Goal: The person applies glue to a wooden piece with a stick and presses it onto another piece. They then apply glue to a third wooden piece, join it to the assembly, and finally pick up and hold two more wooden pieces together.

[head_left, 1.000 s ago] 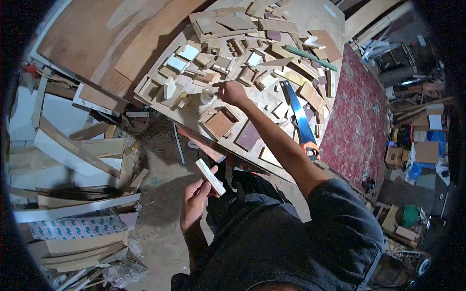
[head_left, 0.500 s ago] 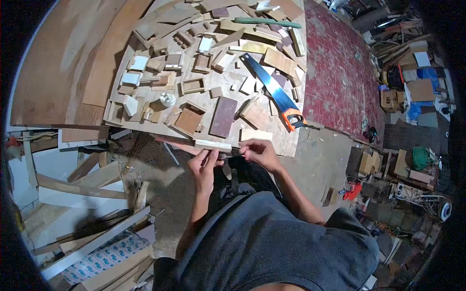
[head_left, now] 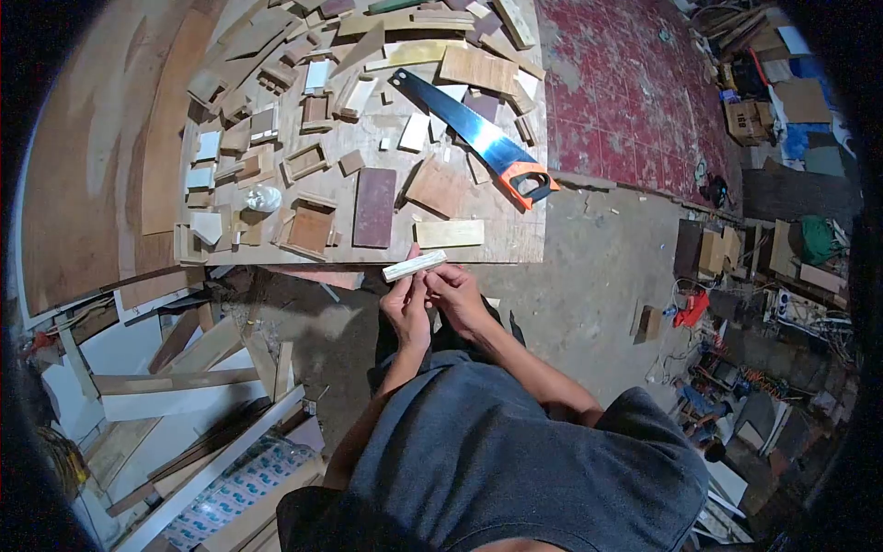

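Observation:
A short pale wooden strip (head_left: pixel 414 267) is tilted slightly, just off the near edge of the worktable (head_left: pixel 515 241). My left hand (head_left: pixel 407 308) grips it from below, one finger showing behind it. Close against its right end is my right hand (head_left: pixel 452 293), its fingers pinched together; whatever they may hold is hidden. On the table beyond my hands lie a pale rectangular block (head_left: pixel 449 233), a dark reddish board (head_left: pixel 374 208) and an open wooden box (head_left: pixel 309 227).
A handsaw (head_left: pixel 478 135) with an orange handle lies on the table's right side. Small wooden boxes and offcuts crowd the far and left parts. A clear bulb-like object (head_left: pixel 262 198) sits at left. Scrap boards (head_left: pixel 175 382) lean at lower left.
My right hand has moved left, next to my left hand. The strip has turned, its right end now higher. The table appears shifted left and up in the view.

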